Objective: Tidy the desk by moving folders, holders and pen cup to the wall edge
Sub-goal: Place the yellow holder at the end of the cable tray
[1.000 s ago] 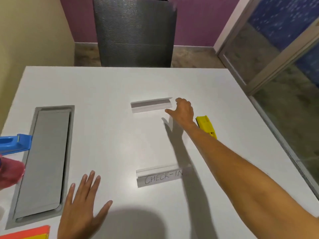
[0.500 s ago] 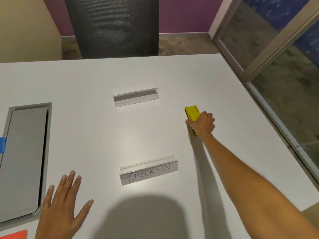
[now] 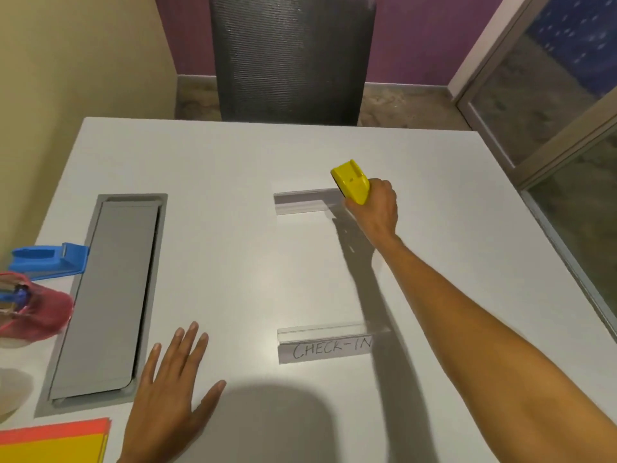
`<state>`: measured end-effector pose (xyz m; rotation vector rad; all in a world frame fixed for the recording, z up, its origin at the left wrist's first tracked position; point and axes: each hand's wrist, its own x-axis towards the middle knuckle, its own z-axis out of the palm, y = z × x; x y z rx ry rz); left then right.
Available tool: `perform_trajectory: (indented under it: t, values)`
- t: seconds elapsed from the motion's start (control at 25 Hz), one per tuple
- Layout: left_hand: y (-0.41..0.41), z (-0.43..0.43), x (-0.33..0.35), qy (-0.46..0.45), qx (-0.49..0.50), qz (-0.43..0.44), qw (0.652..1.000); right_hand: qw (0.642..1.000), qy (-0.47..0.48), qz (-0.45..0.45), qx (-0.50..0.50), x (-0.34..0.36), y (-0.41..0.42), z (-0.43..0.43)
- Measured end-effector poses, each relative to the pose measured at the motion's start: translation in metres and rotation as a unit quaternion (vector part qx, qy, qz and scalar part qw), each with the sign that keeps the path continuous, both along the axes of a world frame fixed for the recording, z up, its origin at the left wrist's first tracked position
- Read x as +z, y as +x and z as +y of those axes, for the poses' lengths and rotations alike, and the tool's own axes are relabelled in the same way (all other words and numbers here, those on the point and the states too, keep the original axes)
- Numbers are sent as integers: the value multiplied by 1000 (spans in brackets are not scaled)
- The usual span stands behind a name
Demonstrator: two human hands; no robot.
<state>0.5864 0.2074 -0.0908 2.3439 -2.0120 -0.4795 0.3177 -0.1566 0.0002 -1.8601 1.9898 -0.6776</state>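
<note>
My right hand (image 3: 375,208) grips a yellow holder (image 3: 350,182) and holds it lifted above the white desk (image 3: 233,168), just over the right end of a clear sign holder (image 3: 302,202). A second clear sign holder (image 3: 325,344) reading "CHECK-IN" stands nearer to me. My left hand (image 3: 170,392) lies flat on the desk, fingers spread, holding nothing. At the left wall edge sit a blue holder (image 3: 50,260), a red mesh pen cup (image 3: 33,314) and orange and yellow folders (image 3: 53,441).
A grey cable hatch (image 3: 107,295) is set into the desk on the left. A dark mesh chair (image 3: 290,58) stands behind the far edge. A glass partition (image 3: 567,128) runs along the right side.
My right hand moved from the far sign holder to the yellow holder, closed on it and lifted it off the desk toward the left. My left hand stayed flat.
</note>
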Motion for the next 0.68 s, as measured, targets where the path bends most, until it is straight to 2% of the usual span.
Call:
perform_trajectory:
  t: [0.24, 0.44, 0.56, 0.68]
  values:
    - [3, -1, 4, -8, 19, 64, 998, 985, -7, -8, 175, 29, 181, 0]
    - [8, 0, 2, 1, 22, 101, 995, 946, 20, 35, 321, 19, 309, 29]
    - [10, 0, -1, 1, 18, 96, 995, 915, 31, 68, 396, 9, 369, 47]
    - [11, -2, -3, -16, -20, 36, 999, 888, 43, 83, 450, -6, 412, 63]
